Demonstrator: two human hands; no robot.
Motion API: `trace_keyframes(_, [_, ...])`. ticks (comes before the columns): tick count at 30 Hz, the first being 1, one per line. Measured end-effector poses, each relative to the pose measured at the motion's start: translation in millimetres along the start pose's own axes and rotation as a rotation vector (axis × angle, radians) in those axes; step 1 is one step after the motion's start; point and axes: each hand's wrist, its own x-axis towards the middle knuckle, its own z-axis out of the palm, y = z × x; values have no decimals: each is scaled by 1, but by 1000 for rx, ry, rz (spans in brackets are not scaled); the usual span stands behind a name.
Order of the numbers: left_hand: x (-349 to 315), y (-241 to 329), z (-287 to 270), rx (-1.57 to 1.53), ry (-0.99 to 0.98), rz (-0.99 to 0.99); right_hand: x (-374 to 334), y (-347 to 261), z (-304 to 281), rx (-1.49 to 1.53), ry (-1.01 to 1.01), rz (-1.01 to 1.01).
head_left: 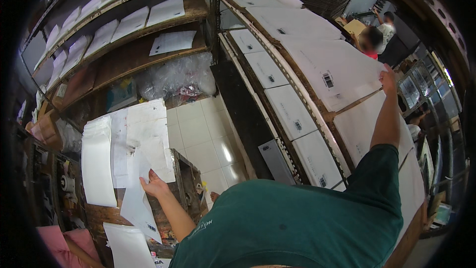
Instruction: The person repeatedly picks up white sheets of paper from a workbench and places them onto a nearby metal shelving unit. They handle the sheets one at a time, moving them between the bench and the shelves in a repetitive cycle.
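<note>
My left hand (155, 184) is at the right edge of a thin white sheet (135, 203) with a small dark printed mark near its lower end. The sheet bends and twists above the worktable, its edge pinched at my fingers. Beside it on the table lies a stack of white sheets (98, 164), and another white stack (128, 248) sits nearer to me. Reaching out far to the right, my right hand (388, 78) is closed at the outer corner of a large white sheet (332, 69) lying on the upper shelf. Its fingertips are partly hidden.
A row of labelled white stacks (281, 106) fills the lower tier of the right rack. Shelves at the left hold more white stacks (166, 11), with clear plastic (178, 77) below. Tiled floor (198, 129) lies between. A pink sleeve (59, 245) shows lower left; people (386, 30) are far right.
</note>
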Motion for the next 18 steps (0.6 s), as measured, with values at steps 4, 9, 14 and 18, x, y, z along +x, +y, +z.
trace_keyframes(4, [-34,-9,24,-6,-75,-36,11,32,-4,-8,3,51])
trace_keyframes(9, [-64,-9,31,-14,-188,-139,19,42,-2,-8,-7,44])
trace_keyframes(14, [-75,-6,27,-54,-296,-221,33,65,-5,-3,29,-3])
trace_keyframes(18, [-90,-5,37,-56,-361,-286,42,77,-4,-391,297,-49])
